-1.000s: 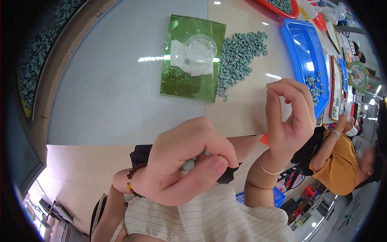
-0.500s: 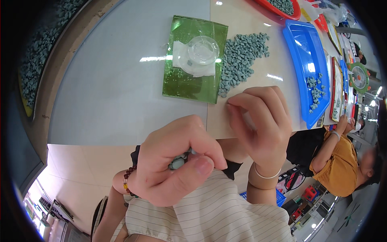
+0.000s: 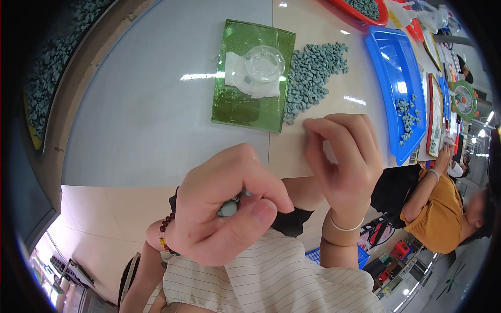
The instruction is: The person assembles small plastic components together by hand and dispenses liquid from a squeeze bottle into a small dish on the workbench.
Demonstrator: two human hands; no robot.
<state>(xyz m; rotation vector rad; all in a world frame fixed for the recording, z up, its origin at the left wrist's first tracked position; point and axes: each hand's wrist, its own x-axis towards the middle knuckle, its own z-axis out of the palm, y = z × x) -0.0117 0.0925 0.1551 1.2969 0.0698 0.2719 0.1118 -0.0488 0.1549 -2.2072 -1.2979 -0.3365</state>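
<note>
Nearest, the left hand point(image 3: 222, 188) is curled, thumb and index fingertip pressed together, around a few smooth, pale grey-green stones point(image 3: 227, 209) that show in the hollow of the palm. At its 2 o'clock, the right hand point(image 3: 350, 161) is raised by the bench point(image 3: 135, 130) edge, thumb and fingers bent toward one another in a loop; I cannot tell whether anything is between the tips.

The clearest stone in the palm seems to lie along a slight 8-to-2 o'clock line, but the fingers cover its ends, so its pointing is uncertain.

Farther off, at 12 o'clock from the left hand, lies a translucent green rectangular slab point(image 3: 237, 109), long axis near 12-to-6, bearing a clear round plastic dish point(image 3: 265, 63) and white paper point(image 3: 233, 63). Touching or just beside its 3 o'clock edge spreads a loose heap of rough grey-green stones point(image 3: 313, 75), stretched from 7 to 1 o'clock.

Judged from this, only a handful is taken up and most of the heap is left. More stones point(image 3: 407, 119) lie in the blue rectangular plastic tray point(image 3: 380, 60) at 2 o'clock; whether those are finished or waiting, I cannot tell.
</note>
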